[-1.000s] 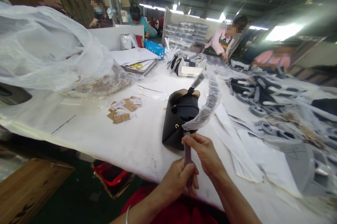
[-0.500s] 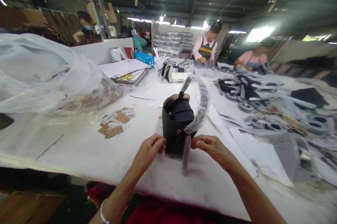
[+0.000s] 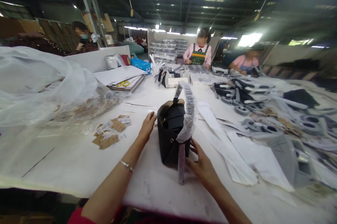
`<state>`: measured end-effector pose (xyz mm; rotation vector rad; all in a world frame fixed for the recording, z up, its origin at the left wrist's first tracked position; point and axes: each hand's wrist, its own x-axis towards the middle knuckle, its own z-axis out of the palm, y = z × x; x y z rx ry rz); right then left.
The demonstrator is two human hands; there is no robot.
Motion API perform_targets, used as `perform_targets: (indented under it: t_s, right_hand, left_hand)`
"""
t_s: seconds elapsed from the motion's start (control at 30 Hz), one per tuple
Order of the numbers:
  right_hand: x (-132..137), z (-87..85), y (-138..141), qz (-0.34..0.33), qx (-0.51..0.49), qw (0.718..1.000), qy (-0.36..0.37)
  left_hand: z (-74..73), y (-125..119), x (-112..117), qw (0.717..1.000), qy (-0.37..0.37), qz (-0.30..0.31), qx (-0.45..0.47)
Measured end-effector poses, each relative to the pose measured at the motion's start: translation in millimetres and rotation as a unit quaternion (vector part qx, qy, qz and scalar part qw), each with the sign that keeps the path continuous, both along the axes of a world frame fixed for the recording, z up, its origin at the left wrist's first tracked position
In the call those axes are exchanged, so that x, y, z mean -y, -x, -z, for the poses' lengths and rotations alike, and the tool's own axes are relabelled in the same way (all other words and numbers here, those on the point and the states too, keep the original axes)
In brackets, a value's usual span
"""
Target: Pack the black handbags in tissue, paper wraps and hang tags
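At far left, note the clear plastic sack heaped on the white table, with loose cardboard tags just beside it. Locate the left hand: open, fingertips flat against the left rim of the black handbag. Find the handbag upright near the front table edge, with its film-wrapped handle arched above and a wrapped strap end hanging down the front. Locate the right hand: open, fingers spread against the lower right side. Judged step: steadying the bag between both hands. For the next move, apply even pressure from both sides and avoid snagging the strap end.
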<state>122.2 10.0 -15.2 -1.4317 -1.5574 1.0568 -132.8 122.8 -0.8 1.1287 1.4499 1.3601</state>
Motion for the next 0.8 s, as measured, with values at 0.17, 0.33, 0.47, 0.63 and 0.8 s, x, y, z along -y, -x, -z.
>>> perform_targets:
  t_s: [0.17,0.33,0.47,0.63,0.8]
  right_hand:
    - [-9,16.1,0,0.008,0.032,0.998,-0.051]
    - [-9,29.8,-2,0.021,0.071,0.994,-0.083]
    - [-12,34.2,-2,0.042,0.175,0.977,-0.113]
    - [-38,26.6,-13,0.082,0.311,0.939,-0.124]
    - [-73,13.3,-43,0.099,0.362,0.92,-0.119]
  left_hand:
    - [-40.7,6,-36,0.996,-0.007,0.041,-0.076]
    - [-67.8,5,-51,0.984,0.017,0.108,-0.144]
    - [-76.5,5,-54,0.977,0.044,0.092,-0.186]
    - [-83.0,2,-26,0.984,0.06,0.079,-0.145]
    - [-84.7,-11,38,0.991,0.051,0.092,-0.079]
